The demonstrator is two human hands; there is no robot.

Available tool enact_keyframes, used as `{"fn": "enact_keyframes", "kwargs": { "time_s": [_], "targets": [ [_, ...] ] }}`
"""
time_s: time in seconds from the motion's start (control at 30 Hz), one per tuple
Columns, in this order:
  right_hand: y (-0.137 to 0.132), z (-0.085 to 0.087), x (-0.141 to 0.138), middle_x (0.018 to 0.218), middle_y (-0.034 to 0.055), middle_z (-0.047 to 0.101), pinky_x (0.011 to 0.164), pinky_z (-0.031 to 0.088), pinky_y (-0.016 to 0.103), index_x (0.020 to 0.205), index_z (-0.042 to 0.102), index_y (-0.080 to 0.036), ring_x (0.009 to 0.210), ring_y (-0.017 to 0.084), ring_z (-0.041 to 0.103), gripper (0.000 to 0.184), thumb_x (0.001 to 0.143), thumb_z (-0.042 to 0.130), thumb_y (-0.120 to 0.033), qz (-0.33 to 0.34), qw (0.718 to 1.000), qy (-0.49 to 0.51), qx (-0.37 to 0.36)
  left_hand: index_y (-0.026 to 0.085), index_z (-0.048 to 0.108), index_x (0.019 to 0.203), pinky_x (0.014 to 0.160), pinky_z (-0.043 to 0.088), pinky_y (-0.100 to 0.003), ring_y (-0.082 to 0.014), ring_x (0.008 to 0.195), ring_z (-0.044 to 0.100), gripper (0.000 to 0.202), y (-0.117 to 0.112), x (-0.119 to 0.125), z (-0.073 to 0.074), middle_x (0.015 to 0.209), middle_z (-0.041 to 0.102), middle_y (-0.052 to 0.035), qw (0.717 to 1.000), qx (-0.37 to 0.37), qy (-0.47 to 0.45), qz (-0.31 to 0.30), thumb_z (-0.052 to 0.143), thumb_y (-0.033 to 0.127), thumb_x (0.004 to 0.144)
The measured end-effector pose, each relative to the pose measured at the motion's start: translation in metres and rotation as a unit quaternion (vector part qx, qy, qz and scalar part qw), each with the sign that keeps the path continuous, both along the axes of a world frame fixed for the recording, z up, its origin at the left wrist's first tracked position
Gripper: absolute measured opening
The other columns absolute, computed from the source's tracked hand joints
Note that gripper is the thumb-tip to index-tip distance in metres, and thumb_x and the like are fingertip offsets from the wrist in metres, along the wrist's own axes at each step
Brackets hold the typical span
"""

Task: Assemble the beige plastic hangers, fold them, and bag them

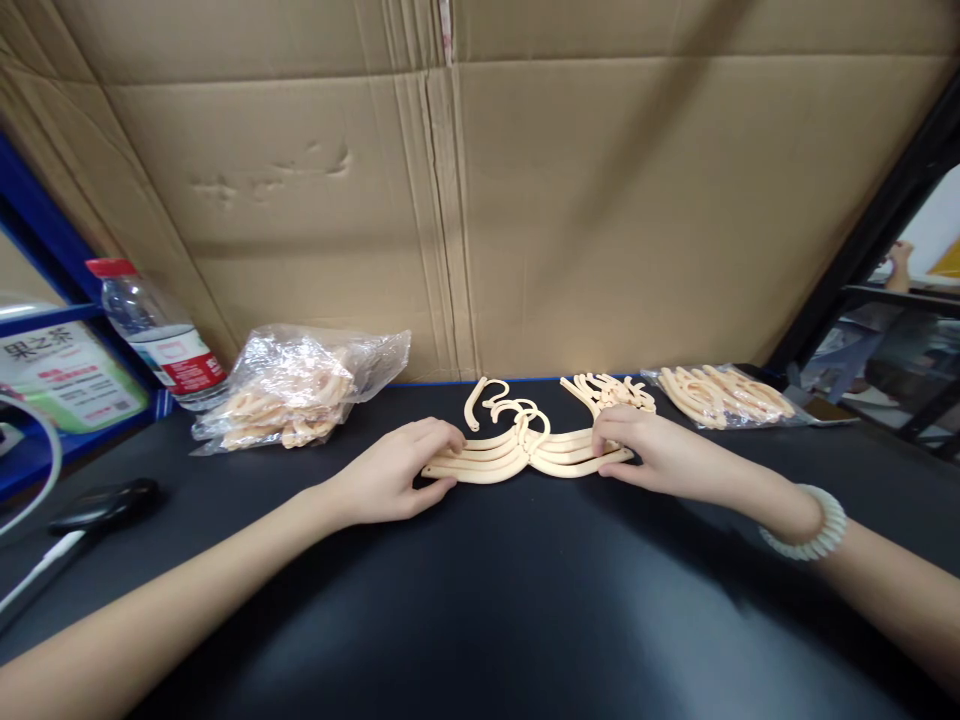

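Observation:
A row of several cream-coloured clothes hangers (480, 462) lies on the black table, nested side by side with their curved hooks (525, 412) bunched at the middle. At the left ends of the hangers is my left hand (401, 468), thumb in front and fingers behind, closed around them. My right hand (645, 450) grips the right ends the same way, and its fingers hide part of them. Just behind the row rests a single loose hanger piece (474, 404) with a hook.
More loose hangers (607, 388) lie behind my right hand. Clear plastic bags of cream pieces sit at the left (292, 395) and right (724, 395). A water bottle (161, 335), a black device (105, 505) with a white cable, and a cardboard wall (600, 200) border the table.

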State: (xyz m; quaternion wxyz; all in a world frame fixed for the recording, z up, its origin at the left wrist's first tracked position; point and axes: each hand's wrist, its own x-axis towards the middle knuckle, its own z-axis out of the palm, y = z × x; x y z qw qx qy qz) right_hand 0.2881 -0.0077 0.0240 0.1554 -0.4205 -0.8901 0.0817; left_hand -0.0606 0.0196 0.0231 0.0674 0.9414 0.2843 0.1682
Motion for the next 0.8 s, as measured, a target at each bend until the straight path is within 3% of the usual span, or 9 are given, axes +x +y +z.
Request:
{"fn": "enact_keyframes", "kwargs": {
  "time_s": [0.13, 0.3, 0.5, 0.57, 0.67, 0.8],
  "targets": [
    [-0.007, 0.002, -0.006, 0.099, 0.0079, 0.059, 0.081, 0.045, 0.037, 0.098, 0.055, -0.019, 0.092, 0.023, 0.055, 0.018, 0.081, 0.061, -0.014, -0.003, 1.0, 0.003, 0.027, 0.02, 0.047, 0.118, 0.092, 0.049, -0.039, -0.0251, 0.108, 0.056, 0.038, 0.001, -0.001, -0.006, 0.119, 0.058, -0.011, 0.999, 0.021, -0.034, -0.005, 0.056, 0.017, 0.081],
    [-0.019, 0.005, -0.022, 0.09, 0.0067, 0.06, 0.078, 0.043, 0.035, 0.086, 0.054, -0.019, 0.087, 0.022, 0.053, 0.006, 0.085, 0.057, -0.013, 0.035, 0.998, 0.004, 0.045, 0.02, 0.048, 0.113, 0.091, 0.049, -0.04, -0.0253, 0.107, 0.056, 0.032, 0.003, -0.001, -0.008, 0.117, 0.058, -0.0117, 0.997, 0.033, -0.056, -0.03, 0.056, 0.019, 0.082],
    [-0.034, 0.004, -0.039, 0.079, 0.0015, 0.061, 0.067, 0.042, 0.028, 0.081, 0.057, -0.019, 0.07, 0.015, 0.054, 0.009, 0.088, 0.053, -0.014, 0.087, 0.995, -0.016, -0.05, 0.019, 0.051, 0.107, 0.085, 0.049, -0.036, -0.0229, 0.098, 0.058, 0.018, 0.005, -0.002, -0.012, 0.108, 0.06, -0.009, 0.996, 0.035, -0.083, 0.026, 0.05, 0.022, 0.089],
    [-0.037, 0.004, -0.039, 0.081, 0.0016, 0.062, 0.067, 0.043, 0.028, 0.088, 0.059, -0.019, 0.071, 0.015, 0.055, 0.005, 0.088, 0.055, -0.016, 0.08, 0.995, -0.023, -0.056, 0.018, 0.051, 0.106, 0.084, 0.049, -0.037, -0.0227, 0.096, 0.058, 0.016, 0.006, -0.002, -0.012, 0.105, 0.06, -0.009, 0.994, 0.039, -0.091, 0.045, 0.046, 0.02, 0.091],
    [-0.039, 0.003, -0.039, 0.088, 0.0042, 0.065, 0.071, 0.047, 0.03, 0.109, 0.061, -0.018, 0.076, 0.017, 0.06, 0.021, 0.091, 0.053, -0.019, 0.067, 0.996, -0.031, -0.059, 0.017, 0.052, 0.104, 0.084, 0.048, -0.038, -0.0226, 0.095, 0.057, 0.015, 0.007, -0.001, -0.013, 0.102, 0.06, -0.0091, 0.993, 0.042, -0.093, 0.052, 0.043, 0.019, 0.093],
    [-0.043, -0.004, -0.043, 0.117, 0.013, 0.062, 0.087, 0.049, 0.038, 0.131, 0.054, -0.017, 0.1, 0.024, 0.062, 0.038, 0.095, 0.043, -0.019, 0.077, 0.996, -0.039, -0.016, 0.017, 0.052, 0.103, 0.084, 0.048, -0.038, -0.0226, 0.093, 0.058, 0.014, 0.007, 0.0, -0.014, 0.101, 0.061, -0.0093, 0.994, 0.044, -0.089, 0.052, 0.043, 0.019, 0.092]
  ]
}}
